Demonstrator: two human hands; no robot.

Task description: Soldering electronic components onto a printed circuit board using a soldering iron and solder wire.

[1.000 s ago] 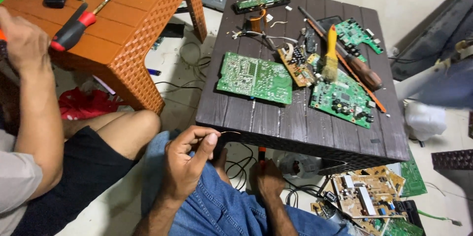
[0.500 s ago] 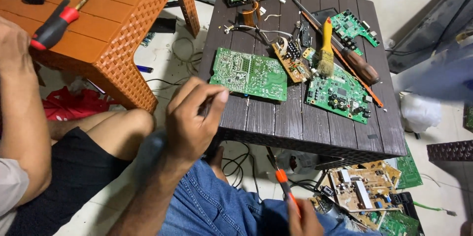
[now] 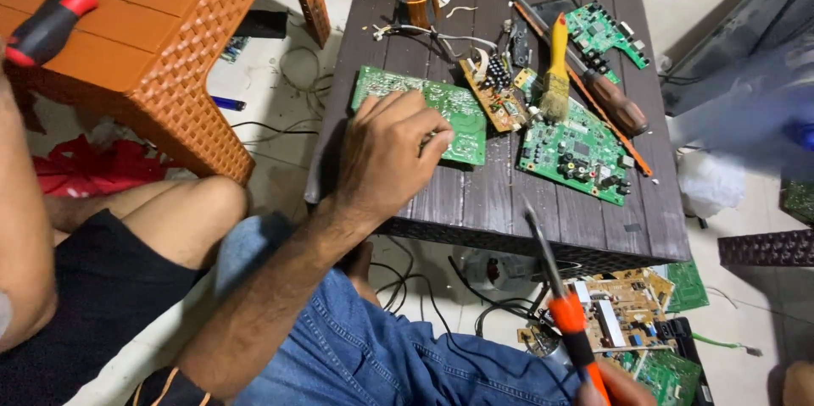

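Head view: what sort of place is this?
Probably an informal electronics repair spot on a floor: green circuit boards on a low dark table, a yellow brush, and an orange-handled tool in the right hand.

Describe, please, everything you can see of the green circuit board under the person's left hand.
The green circuit board is a flat rectangle lying on the dark slatted table, near its left side. Its upward face shows pale printed markings and small solder points, with no tall parts visible. The left hand rests on its near-left part, fingers spread, hiding that corner. Its right end lies next to a small brown board; whether they touch is unclear.
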